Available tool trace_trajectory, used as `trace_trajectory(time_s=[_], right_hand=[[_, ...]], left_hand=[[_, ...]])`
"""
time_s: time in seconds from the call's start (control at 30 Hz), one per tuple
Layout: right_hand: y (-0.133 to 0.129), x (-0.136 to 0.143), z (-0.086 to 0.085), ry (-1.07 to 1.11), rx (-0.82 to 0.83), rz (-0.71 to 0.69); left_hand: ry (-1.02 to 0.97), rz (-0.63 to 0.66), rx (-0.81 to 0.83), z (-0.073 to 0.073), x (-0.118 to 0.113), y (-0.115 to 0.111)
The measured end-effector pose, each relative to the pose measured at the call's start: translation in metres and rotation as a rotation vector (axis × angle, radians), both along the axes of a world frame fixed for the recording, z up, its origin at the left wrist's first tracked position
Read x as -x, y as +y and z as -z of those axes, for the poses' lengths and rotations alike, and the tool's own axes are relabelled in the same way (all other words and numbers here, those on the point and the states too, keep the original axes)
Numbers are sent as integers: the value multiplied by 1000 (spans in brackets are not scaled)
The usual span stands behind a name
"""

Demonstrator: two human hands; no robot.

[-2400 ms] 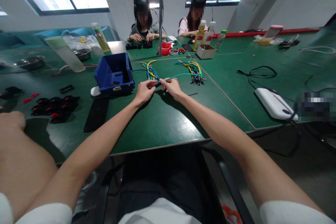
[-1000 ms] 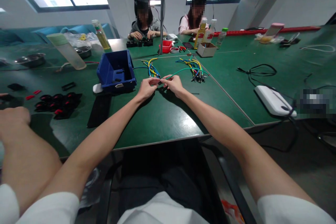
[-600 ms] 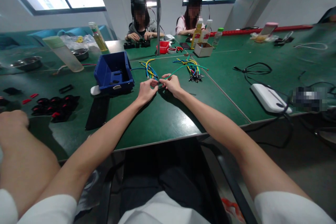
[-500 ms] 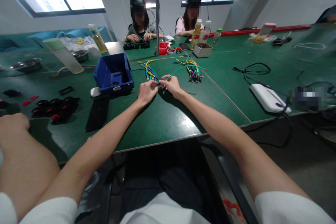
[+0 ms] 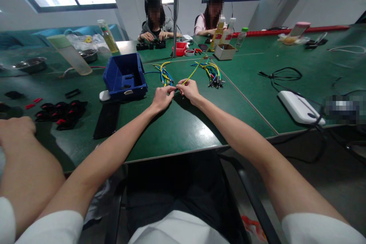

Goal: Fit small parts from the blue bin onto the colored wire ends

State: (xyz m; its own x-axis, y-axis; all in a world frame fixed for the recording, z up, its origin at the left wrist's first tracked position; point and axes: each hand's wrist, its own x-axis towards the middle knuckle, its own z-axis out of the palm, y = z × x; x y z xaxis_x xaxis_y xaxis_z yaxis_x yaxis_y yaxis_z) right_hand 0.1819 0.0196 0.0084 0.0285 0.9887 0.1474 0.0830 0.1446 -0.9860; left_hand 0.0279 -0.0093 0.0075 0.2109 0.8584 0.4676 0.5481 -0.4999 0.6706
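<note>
My right hand (image 5: 188, 90) pinches a yellow wire (image 5: 193, 73) near its end; the wire rises from the fingers toward the back right. My left hand (image 5: 163, 98) is closed at the fingertips, close against the right fingertips; what lies between them is too small to tell. Just behind my left hand rests a bundle of yellow and blue wires (image 5: 164, 72). A second bundle of coloured wires (image 5: 213, 72) with dark terminal ends lies behind and right of my right hand. Left of my left hand stands a blue bin (image 5: 126, 76) with small black pieces in it.
A black phone (image 5: 106, 121) and black-and-red parts (image 5: 61, 113) lie at the left, near another person's arm (image 5: 28, 160). A white power bank (image 5: 300, 107) with cables is at the right. Across the table sit two people, near a red box (image 5: 180, 49), a carton (image 5: 224, 52) and bottles.
The green wire at my right hand has joined the right bundle, and a yellow wire is now in that hand's fingers. The view has shifted slightly.
</note>
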Motion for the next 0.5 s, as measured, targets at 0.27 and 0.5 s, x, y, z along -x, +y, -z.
trace_trajectory(time_s=[0.27, 0.5], right_hand=[[3, -5, -1, -95, -132, -48], [7, -8, 2, -303, -202, 35]], left_hand=[[-383, 59, 190, 10, 2, 17], [-379, 96, 199, 15, 5, 21]])
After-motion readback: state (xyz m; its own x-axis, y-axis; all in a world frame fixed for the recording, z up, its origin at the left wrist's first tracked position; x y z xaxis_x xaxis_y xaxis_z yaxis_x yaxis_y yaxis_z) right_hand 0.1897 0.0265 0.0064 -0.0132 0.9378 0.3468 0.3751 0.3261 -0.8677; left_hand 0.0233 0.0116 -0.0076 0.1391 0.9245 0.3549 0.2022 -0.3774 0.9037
